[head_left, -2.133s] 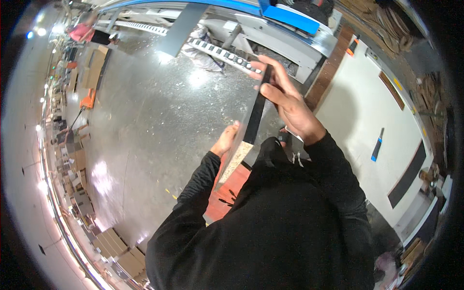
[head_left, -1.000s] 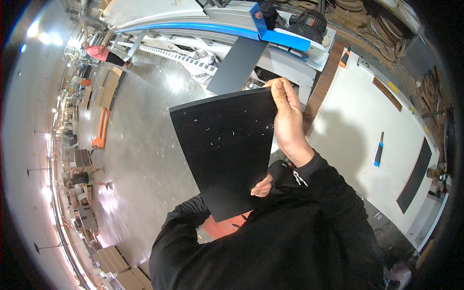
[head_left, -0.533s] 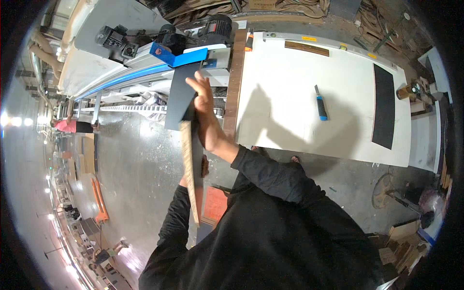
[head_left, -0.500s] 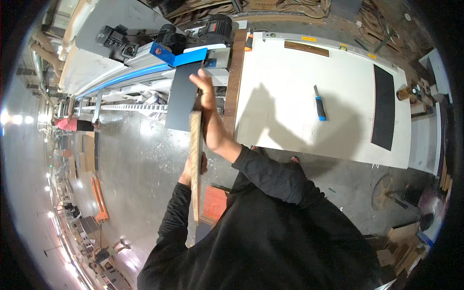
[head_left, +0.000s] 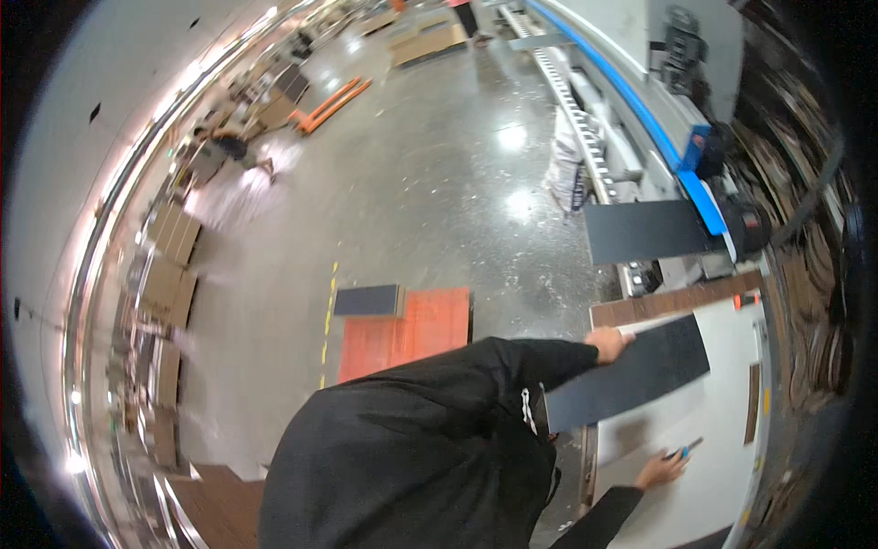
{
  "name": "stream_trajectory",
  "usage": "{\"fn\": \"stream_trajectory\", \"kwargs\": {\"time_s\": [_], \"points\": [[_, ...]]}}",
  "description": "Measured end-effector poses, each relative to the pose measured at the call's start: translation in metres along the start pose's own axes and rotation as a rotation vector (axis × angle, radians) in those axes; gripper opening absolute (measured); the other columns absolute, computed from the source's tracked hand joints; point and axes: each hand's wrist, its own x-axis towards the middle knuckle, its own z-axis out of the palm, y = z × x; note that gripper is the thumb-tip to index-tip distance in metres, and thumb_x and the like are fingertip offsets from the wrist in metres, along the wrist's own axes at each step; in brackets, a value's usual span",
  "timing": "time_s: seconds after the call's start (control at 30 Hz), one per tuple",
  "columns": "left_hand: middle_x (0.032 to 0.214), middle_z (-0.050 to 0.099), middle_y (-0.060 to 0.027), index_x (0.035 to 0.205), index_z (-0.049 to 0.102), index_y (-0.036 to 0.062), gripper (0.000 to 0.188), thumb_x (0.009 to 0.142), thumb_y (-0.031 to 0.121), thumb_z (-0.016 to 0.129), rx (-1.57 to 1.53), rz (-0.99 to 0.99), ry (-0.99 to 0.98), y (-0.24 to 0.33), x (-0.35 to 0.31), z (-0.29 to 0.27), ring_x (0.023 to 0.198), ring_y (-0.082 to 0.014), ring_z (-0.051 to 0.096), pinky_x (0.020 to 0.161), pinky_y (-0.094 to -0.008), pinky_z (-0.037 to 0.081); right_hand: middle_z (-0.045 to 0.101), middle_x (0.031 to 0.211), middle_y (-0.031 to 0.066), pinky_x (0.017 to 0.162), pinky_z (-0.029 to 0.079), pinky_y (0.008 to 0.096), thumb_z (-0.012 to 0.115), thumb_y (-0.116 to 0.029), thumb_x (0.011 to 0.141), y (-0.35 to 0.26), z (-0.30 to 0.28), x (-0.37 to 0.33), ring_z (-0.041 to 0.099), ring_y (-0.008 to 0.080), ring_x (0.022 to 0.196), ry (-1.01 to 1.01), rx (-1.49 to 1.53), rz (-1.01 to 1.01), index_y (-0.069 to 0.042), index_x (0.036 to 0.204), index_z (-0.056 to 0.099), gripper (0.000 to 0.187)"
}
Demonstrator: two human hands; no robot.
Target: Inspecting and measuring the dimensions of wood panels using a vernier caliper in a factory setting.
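Over the white table [head_left: 718, 403], one end of the flat black board [head_left: 645, 377] pokes out past the edge, and the left hand [head_left: 607, 345] grips the board's long side, while the right hand [head_left: 660, 469], a little way off from the board, has its fingers wrapped around a small knife [head_left: 678, 454] with a blue handle.

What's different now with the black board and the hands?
The black board moved right, over the white table. The left hand is still at its edge. The right hand let go of the board and took hold of the blue-and-black knife. The narrow brown strip stayed on the table.
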Motion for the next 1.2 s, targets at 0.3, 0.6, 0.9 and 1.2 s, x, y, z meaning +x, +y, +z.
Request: {"fn": "stream_trajectory", "kwargs": {"time_s": [0.3, 0.6, 0.9, 1.2], "points": [[0.106, 0.075, -0.0283, 0.103, 0.077, -0.004, 0.062, 0.107, 0.051, 0.049, -0.094, 0.005, -0.17, 0.068, -0.033, 0.065, 0.104, -0.043, 0.072, 0.092, -0.0537, 0.055, 0.064, 0.133, 0.0215, 0.098, 0.047, 0.0574, 0.058, -0.039, 0.105, 0.126, 0.012, -0.063, 0.06, 0.0434, 0.124, 0.324, 0.044, 0.225, -0.009, 0.152, 0.056, 0.055], [0.096, 0.076, -0.0223, 0.093, 0.078, 0.0018, 0.052, 0.091, 0.053, 0.068, 0.058, 0.533, -0.22, 0.076, -0.003, 0.044, 0.09, -0.0394, 0.074, 0.076, -0.0535, 0.056, 0.045, 0.157, 0.0299, 0.124, 0.029, 0.0549, 0.064, -0.032, 0.104, -0.021, 0.006, -0.079, 0.042, 0.0458, 0.146, 0.217, 0.006, -0.144, 0.004, 0.151, 0.048, 0.061], [0.105, 0.066, -0.0222, 0.104, 0.067, 0.0004, 0.039, 0.092, 0.038, 0.071, 0.073, 0.571, 0.195, 0.045, 0.169, -0.126, 0.103, -0.0415, 0.063, 0.09, -0.053, 0.05, 0.023, 0.17, 0.0265, 0.128, 0.022, 0.0534, 0.071, -0.032, 0.097, -0.159, -0.03, -0.132, 0.023, 0.0477, 0.156, -0.245, 0.186, 0.088, 0.005, 0.16, 0.034, 0.082], [0.117, 0.068, -0.038, 0.119, 0.069, -0.0085, 0.095, 0.101, 0.078, 0.033, 0.208, 0.248, -0.116, 0.004, 0.384, -0.18, 0.116, -0.0517, 0.065, 0.099, -0.0562, 0.051, 0.044, 0.158, 0.0249, 0.121, 0.034, 0.0477, 0.073, -0.03, 0.097, -0.238, -0.054, -0.086, 0.043, 0.0428, 0.144, -0.138, 0.428, 0.124, 0.004, 0.147, 0.05, 0.065]]}}
